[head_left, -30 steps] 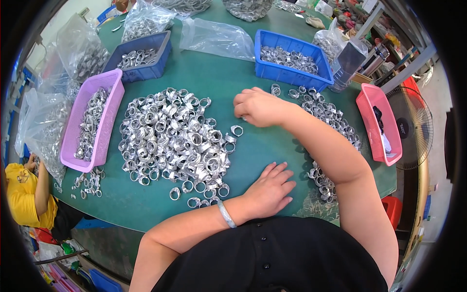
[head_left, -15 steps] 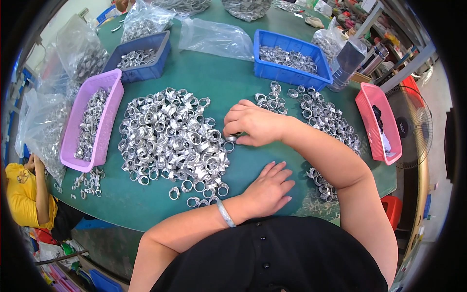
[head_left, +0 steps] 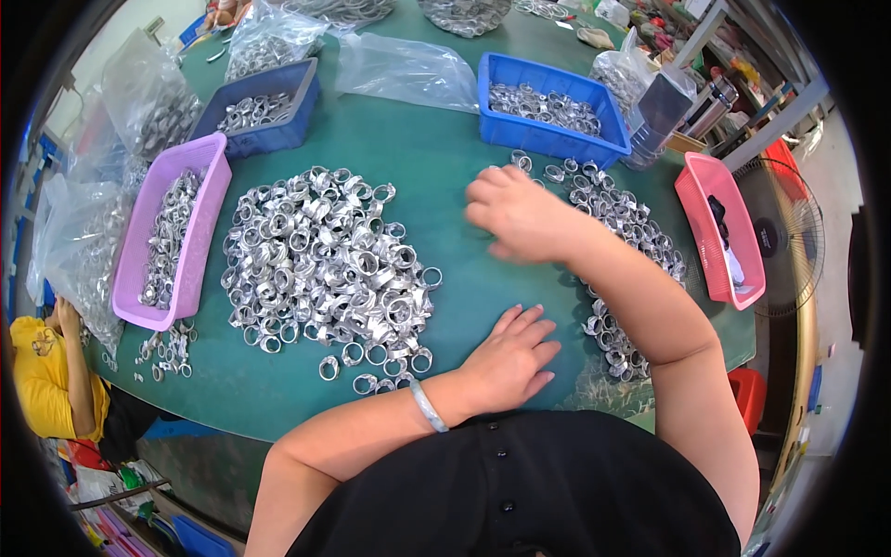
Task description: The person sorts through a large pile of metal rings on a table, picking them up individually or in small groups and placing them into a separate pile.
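Observation:
My left hand [head_left: 509,364], with a pale bangle [head_left: 429,407] on its wrist, lies flat on the green table [head_left: 445,306], fingers spread, holding nothing. Above the table between two heaps of silver metal rings is my right hand [head_left: 520,213], slightly blurred. Its fingers are curled downward, and whatever they hold is hidden beneath them. The larger pile of rings [head_left: 325,265] is to the left of both hands. A second, longer pile of rings [head_left: 631,227] stretches along the right, partly behind my right forearm.
A blue bin [head_left: 557,139] and a darker blue bin [head_left: 302,116] hold rings at the back. The purple basket [head_left: 209,223] at left contains more rings. A pink basket [head_left: 689,213] and a fan [head_left: 789,237] stand at right. A person in yellow [head_left: 42,381] sits far left.
My right hand has moved away from the large pile, to the right and slightly farther back, toward the right-hand rings. My left hand stays in place.

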`<control>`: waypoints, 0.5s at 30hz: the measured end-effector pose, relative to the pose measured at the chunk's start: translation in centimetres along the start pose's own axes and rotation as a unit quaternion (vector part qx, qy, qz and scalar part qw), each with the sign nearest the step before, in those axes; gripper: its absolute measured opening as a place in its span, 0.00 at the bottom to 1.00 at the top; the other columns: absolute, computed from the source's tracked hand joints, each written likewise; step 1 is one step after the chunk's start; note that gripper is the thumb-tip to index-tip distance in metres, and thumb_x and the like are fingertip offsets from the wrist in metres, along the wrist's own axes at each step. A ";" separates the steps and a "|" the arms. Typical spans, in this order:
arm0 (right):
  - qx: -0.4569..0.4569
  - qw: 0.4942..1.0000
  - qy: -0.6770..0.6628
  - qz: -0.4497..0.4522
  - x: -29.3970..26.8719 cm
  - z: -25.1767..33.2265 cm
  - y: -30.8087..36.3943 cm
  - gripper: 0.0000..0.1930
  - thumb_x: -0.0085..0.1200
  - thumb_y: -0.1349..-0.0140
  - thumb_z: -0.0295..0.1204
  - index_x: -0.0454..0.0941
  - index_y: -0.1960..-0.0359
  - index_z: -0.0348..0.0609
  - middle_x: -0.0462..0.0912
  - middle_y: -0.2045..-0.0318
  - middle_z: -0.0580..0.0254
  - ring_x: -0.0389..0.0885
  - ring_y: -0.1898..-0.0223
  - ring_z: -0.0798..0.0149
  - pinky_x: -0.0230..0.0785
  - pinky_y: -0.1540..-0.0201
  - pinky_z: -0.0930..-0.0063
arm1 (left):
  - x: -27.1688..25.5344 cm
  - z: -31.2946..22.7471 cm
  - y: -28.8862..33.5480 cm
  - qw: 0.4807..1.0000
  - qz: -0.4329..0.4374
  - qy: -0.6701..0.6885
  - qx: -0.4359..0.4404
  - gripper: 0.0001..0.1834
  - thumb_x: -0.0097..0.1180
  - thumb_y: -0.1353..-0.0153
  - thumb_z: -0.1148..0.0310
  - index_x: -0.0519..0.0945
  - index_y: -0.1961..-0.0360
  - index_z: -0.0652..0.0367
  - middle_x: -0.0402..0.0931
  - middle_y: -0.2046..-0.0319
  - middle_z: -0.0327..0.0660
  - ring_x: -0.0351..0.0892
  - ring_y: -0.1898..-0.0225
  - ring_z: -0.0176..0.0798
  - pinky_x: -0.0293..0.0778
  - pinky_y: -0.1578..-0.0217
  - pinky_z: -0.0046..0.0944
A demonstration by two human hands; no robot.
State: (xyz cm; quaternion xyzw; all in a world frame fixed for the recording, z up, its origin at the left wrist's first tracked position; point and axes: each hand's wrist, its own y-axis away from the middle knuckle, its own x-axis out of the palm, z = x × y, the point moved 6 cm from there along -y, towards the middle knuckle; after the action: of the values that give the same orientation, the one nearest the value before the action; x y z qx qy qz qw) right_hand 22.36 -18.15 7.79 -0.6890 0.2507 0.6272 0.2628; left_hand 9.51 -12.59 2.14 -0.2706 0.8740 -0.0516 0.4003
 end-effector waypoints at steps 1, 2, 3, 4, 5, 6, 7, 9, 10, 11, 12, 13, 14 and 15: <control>-0.021 0.998 -0.055 -0.012 0.3 0.9 -0.4 0.22 0.65 0.59 0.33 0.77 0.59 0.42 0.75 0.60 0.59 0.71 0.52 0.55 0.64 0.50 0.58 | 0.0 0.0 0.0 1.000 0.002 0.000 0.001 0.21 0.63 0.48 0.65 0.77 0.53 0.61 0.68 0.45 0.50 0.60 0.37 0.58 0.54 0.37 0.59; -0.061 0.987 -0.142 -0.042 0.5 2.1 -0.5 0.24 0.66 0.58 0.33 0.75 0.57 0.44 0.75 0.59 0.59 0.71 0.51 0.54 0.66 0.51 0.57 | 0.1 -0.2 0.0 1.000 0.002 0.000 0.004 0.21 0.63 0.48 0.65 0.77 0.53 0.61 0.68 0.45 0.51 0.60 0.37 0.58 0.54 0.37 0.59; -0.061 0.979 -0.191 -0.025 0.9 3.1 -1.1 0.25 0.66 0.58 0.32 0.74 0.55 0.44 0.75 0.58 0.58 0.72 0.51 0.53 0.65 0.50 0.58 | 0.0 -0.1 0.1 1.000 0.001 -0.002 0.004 0.21 0.63 0.48 0.65 0.77 0.53 0.61 0.68 0.45 0.51 0.60 0.37 0.58 0.54 0.36 0.59; -0.062 0.969 -0.240 -0.007 1.3 4.1 -1.6 0.25 0.66 0.57 0.31 0.74 0.53 0.44 0.75 0.56 0.58 0.72 0.51 0.52 0.65 0.49 0.59 | 0.0 -0.1 0.1 1.000 0.002 -0.003 0.002 0.21 0.63 0.48 0.65 0.77 0.53 0.61 0.68 0.45 0.51 0.60 0.37 0.58 0.54 0.36 0.59; -0.062 0.969 -0.240 -0.008 1.8 4.7 -1.8 0.25 0.66 0.57 0.31 0.74 0.53 0.44 0.75 0.56 0.58 0.72 0.51 0.52 0.65 0.49 0.59 | -0.1 -0.1 0.1 1.000 0.002 0.001 0.003 0.21 0.63 0.48 0.65 0.77 0.53 0.61 0.68 0.45 0.51 0.60 0.37 0.58 0.54 0.36 0.59; -0.050 0.962 -0.268 -0.034 2.4 4.7 -2.0 0.25 0.65 0.55 0.30 0.73 0.53 0.44 0.76 0.57 0.58 0.73 0.52 0.52 0.66 0.50 0.60 | -0.1 -0.2 0.1 1.000 0.002 0.005 0.005 0.21 0.63 0.48 0.65 0.77 0.53 0.61 0.69 0.45 0.51 0.60 0.37 0.58 0.53 0.36 0.59; -0.037 0.953 -0.295 -0.059 2.9 4.5 -2.0 0.24 0.64 0.54 0.29 0.73 0.53 0.44 0.76 0.58 0.58 0.74 0.54 0.52 0.67 0.52 0.60 | -0.1 -0.2 0.0 1.000 0.003 0.005 0.006 0.21 0.63 0.48 0.65 0.77 0.53 0.61 0.69 0.45 0.51 0.60 0.37 0.58 0.53 0.36 0.59; -0.039 0.951 -0.298 -0.072 3.2 4.5 -2.1 0.23 0.63 0.54 0.29 0.73 0.54 0.44 0.77 0.59 0.57 0.75 0.55 0.51 0.68 0.53 0.60 | -0.1 -0.3 0.0 1.000 0.004 0.008 0.007 0.21 0.63 0.48 0.65 0.77 0.53 0.61 0.69 0.46 0.52 0.60 0.37 0.58 0.54 0.36 0.59; -0.039 0.949 -0.301 -0.087 3.2 4.3 -2.1 0.21 0.63 0.54 0.28 0.73 0.55 0.44 0.77 0.61 0.57 0.75 0.57 0.50 0.68 0.54 0.59 | -0.2 -0.3 -0.1 1.000 0.003 0.008 0.006 0.21 0.63 0.48 0.65 0.77 0.53 0.61 0.69 0.46 0.52 0.60 0.37 0.58 0.54 0.36 0.59; -0.040 0.949 -0.301 -0.086 3.1 4.2 -2.1 0.21 0.63 0.54 0.28 0.73 0.55 0.44 0.77 0.61 0.57 0.75 0.57 0.50 0.68 0.54 0.59 | -0.2 -0.2 -0.1 1.000 0.003 0.007 0.007 0.21 0.63 0.48 0.65 0.77 0.53 0.61 0.69 0.46 0.51 0.60 0.37 0.58 0.54 0.36 0.59; -0.036 0.948 -0.308 -0.070 3.2 4.0 -2.1 0.19 0.62 0.54 0.27 0.72 0.58 0.43 0.77 0.62 0.57 0.75 0.57 0.50 0.68 0.55 0.59 | -0.2 -0.3 0.0 1.000 0.003 0.007 0.009 0.21 0.63 0.49 0.65 0.77 0.53 0.61 0.69 0.46 0.51 0.60 0.37 0.58 0.54 0.36 0.59; -0.031 0.947 -0.314 -0.054 3.2 3.7 -2.0 0.17 0.61 0.54 0.26 0.72 0.60 0.43 0.77 0.63 0.57 0.75 0.58 0.50 0.68 0.55 0.59 | -0.2 -0.2 0.0 1.000 0.002 0.007 0.008 0.21 0.63 0.49 0.65 0.77 0.53 0.61 0.69 0.46 0.51 0.60 0.37 0.58 0.54 0.36 0.59; -0.032 0.947 -0.314 -0.053 2.7 3.4 -1.9 0.17 0.61 0.54 0.26 0.72 0.60 0.43 0.77 0.63 0.57 0.75 0.58 0.50 0.68 0.55 0.59 | -0.2 -0.2 0.0 1.000 0.000 0.005 0.009 0.21 0.63 0.49 0.65 0.77 0.53 0.61 0.69 0.46 0.51 0.60 0.37 0.58 0.54 0.36 0.59; -0.001 0.950 -0.312 -0.011 2.7 2.7 -1.7 0.16 0.59 0.54 0.25 0.72 0.62 0.43 0.77 0.63 0.56 0.75 0.57 0.50 0.68 0.56 0.58 | -0.2 -0.2 0.0 1.000 -0.001 0.004 0.009 0.21 0.63 0.49 0.65 0.77 0.53 0.61 0.69 0.46 0.51 0.60 0.37 0.58 0.54 0.37 0.59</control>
State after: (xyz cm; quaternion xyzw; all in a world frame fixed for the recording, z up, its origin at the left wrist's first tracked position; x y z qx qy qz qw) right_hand 21.77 -15.05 4.96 -0.4618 0.1476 0.8082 0.3343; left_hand 9.49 -12.52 2.45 -0.2675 0.8748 -0.0614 0.3992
